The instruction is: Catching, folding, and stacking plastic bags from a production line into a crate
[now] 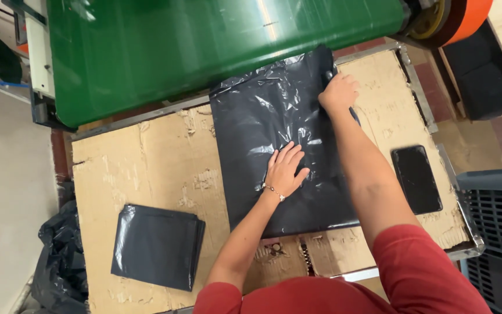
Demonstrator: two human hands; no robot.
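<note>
- Black plastic bag (274, 157): lies flat on the cardboard-covered table (164, 157), top edge just under the green roller (204, 46); we judge it not yet folded.
- Left hand (286, 171): fingers spread, pressing the bag's middle.
- Right hand (338, 93): closed on the bag's far right corner.
- Folded bags (157, 245): one stack done, left of the flat bag.
- Phone (416, 179): right of the flat bag.

Left hand (286, 170) presses flat on the black plastic bag (274, 145), spread across the middle of the cardboard-covered table (164, 157). Right hand (338, 92) grips the bag's far right corner by the green conveyor belt (204, 46). 1 folded stack of bags (158, 245) sits near the left edge, a phone (416, 178) near the right edge.
</note>
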